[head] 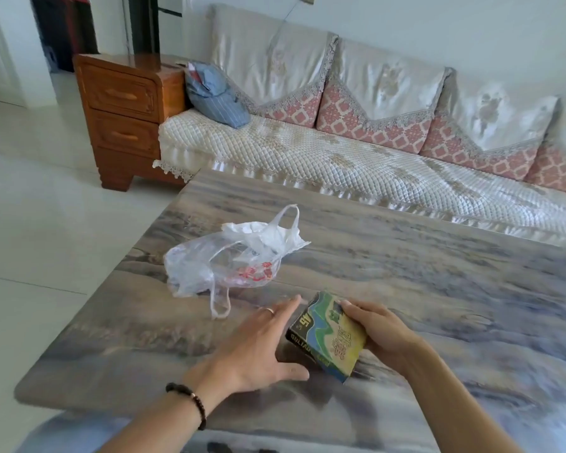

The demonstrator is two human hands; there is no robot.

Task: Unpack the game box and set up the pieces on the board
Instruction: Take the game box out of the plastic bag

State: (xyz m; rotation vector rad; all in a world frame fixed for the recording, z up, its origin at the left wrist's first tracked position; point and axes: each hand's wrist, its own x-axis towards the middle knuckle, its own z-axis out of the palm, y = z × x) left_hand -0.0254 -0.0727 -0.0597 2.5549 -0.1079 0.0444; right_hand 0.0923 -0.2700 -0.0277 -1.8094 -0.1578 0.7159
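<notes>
A small game box [327, 338], black-edged with a green, blue and yellow printed lid, is tilted up on one edge above the grey marbled table [438, 289]. My right hand [378, 328] grips its right side, fingers curled over the top edge. Just left of the box, my left hand [258, 344] is spread with straight fingers; whether it touches the box I cannot tell. A ring sits on one left finger and a dark bead bracelet circles the left wrist. No board or pieces are in sight.
A crumpled clear plastic bag [229, 256] with red print lies on the table left of centre. Behind the table runs a quilted white sofa [340, 161] with pink cushions and a blue bundle. A wooden drawer cabinet [125, 116] stands at the left on white floor tiles.
</notes>
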